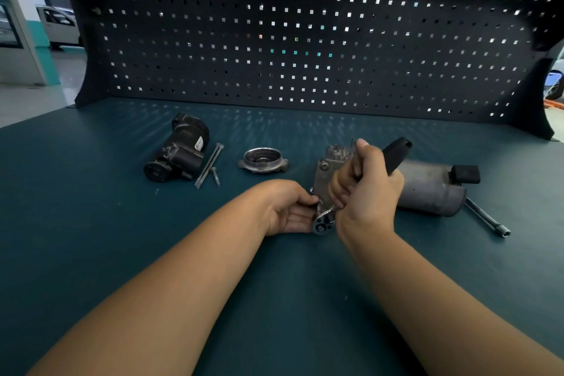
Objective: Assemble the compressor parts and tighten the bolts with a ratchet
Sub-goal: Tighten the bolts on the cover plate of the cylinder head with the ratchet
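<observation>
A grey metal compressor housing (328,174) stands on the green bench, joined to a grey cylinder (427,189) lying to its right. My right hand (366,189) is closed around the black handle of a ratchet (395,156), whose head points down at the housing's lower front. My left hand (293,207) grips the small metal fitting (322,223) at the housing's base. A black motor part (180,149), long bolts (209,165) and a round metal cover (263,160) lie to the left.
A chrome extension bar (488,218) lies right of the cylinder. A black connector (465,174) sits on the cylinder's far end. A dark pegboard (305,40) walls the back of the green bench (91,207).
</observation>
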{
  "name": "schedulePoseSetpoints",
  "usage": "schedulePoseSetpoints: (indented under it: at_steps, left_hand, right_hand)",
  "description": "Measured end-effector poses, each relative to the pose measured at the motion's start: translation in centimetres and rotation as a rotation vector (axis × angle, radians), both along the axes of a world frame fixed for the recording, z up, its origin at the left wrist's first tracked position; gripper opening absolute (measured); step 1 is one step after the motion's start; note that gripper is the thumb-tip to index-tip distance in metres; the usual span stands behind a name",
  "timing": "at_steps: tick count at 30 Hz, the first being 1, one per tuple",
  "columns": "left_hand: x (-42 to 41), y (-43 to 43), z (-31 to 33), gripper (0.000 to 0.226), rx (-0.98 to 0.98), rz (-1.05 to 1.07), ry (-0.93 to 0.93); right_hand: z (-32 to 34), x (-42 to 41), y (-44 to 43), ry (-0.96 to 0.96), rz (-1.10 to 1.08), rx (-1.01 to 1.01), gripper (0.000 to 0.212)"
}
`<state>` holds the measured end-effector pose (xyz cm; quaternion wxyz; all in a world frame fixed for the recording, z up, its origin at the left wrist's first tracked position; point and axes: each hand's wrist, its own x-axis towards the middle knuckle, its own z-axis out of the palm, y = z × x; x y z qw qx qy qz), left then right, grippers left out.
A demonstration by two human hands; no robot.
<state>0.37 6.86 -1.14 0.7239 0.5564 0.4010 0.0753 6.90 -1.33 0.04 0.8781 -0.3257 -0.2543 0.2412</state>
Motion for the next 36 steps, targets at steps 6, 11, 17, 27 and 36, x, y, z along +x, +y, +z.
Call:
schedulePoseSetpoints:
  at_steps: [6, 11, 17, 27, 36]
  left_hand:
    - [0.0, 0.0, -0.1, 0.025, 0.015, 0.003, 0.018]
    - [0.1, 0.0, -0.1, 0.024, 0.025, -0.004, 0.036]
    - [0.1, -0.1, 0.0, 0.023, 0.045, 0.004, 0.048]
    - [-0.5, -0.6, 0.4, 0.030, 0.074, 0.000, -0.007]
    - [-1.2, -1.1, 1.0, 0.054, 0.074, 0.004, -0.065]
  right_hand:
    - [-0.2, 1.1, -0.5, 0.227, -0.087, -0.038, 0.041]
    - [-0.7, 1.6, -0.9, 0.365, -0.070, -0.031, 0.042]
    - [-0.9, 1.5, -0.8, 0.334, -0.066, -0.025, 0.041]
    - [0.5, -1.7, 1.4, -0.523, -0.104, -0.348, 0.041]
    - [1.1, -2.2, 2.6, -0.781, -0.095, -0.427, 0.051]
